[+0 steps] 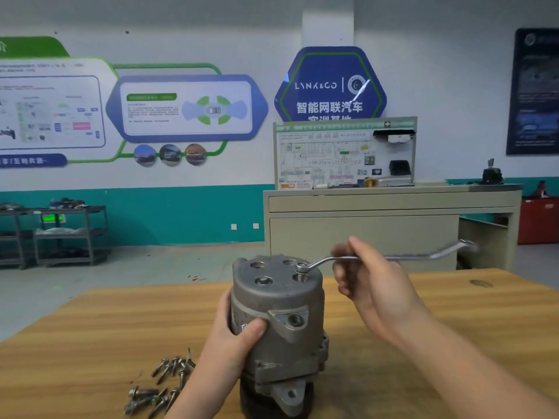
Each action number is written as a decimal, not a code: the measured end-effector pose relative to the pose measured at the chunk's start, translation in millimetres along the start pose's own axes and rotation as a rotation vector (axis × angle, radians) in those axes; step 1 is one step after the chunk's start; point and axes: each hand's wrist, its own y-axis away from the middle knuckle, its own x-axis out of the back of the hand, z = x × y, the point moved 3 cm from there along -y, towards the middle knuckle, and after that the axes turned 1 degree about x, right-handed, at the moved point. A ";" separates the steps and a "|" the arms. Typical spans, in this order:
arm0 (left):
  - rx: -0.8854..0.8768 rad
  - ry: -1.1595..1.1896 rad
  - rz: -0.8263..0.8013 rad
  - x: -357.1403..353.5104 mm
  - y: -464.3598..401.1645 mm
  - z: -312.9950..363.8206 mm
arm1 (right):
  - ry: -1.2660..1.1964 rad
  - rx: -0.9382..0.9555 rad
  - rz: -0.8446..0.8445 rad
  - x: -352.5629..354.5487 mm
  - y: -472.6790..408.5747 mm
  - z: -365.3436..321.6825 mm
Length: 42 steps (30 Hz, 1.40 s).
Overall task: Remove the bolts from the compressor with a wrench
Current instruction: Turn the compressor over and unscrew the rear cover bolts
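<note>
A grey metal compressor (281,300) stands upright on the wooden table (90,328). My left hand (233,337) grips its left side, thumb across the front. A silver offset ring wrench (417,256) sits with its ring end on a bolt (301,266) at the right of the compressor's top face. My right hand (366,276) holds the wrench shaft just right of the compressor. Open bolt holes show in the top face. Several removed bolts (163,382) lie in a loose pile on the table, left of my left forearm.
A beige cabinet (378,225) with a wiring display board (344,152) stands behind the table. Dark shelving carts (60,234) are at the far left by the teal wall. A red cabinet (541,219) is at the far right.
</note>
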 end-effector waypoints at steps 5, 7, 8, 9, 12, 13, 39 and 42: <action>0.008 0.004 -0.007 -0.8 1.2 2.3 | 0.244 -0.335 0.022 0.2 -55.3 0.2; 0.007 0.008 -0.015 0.1 -0.3 1.1 | 0.414 -0.394 -0.081 -14.7 -66.9 -10.2; 0.004 0.010 -0.016 1.0 -1.4 -0.3 | 0.520 -0.386 -0.113 -24.0 -71.1 -16.1; 0.003 0.011 -0.012 2.1 -2.3 -2.1 | 0.641 -0.347 -0.132 -34.5 -73.8 -22.0; 0.008 0.023 -0.002 2.7 -3.5 -4.0 | 1.036 -0.118 -0.233 -72.6 -68.3 -37.1; 0.010 0.027 0.003 2.9 -3.6 -4.2 | 1.120 -0.027 -0.283 -84.8 -61.9 -40.3; 0.028 -0.022 -0.028 2.6 1.1 0.1 | 0.505 -0.470 -0.023 -14.3 -59.4 -16.6; 0.040 -0.028 -0.009 6.5 1.0 -1.5 | 0.624 -0.537 -0.101 -37.7 -72.5 -21.3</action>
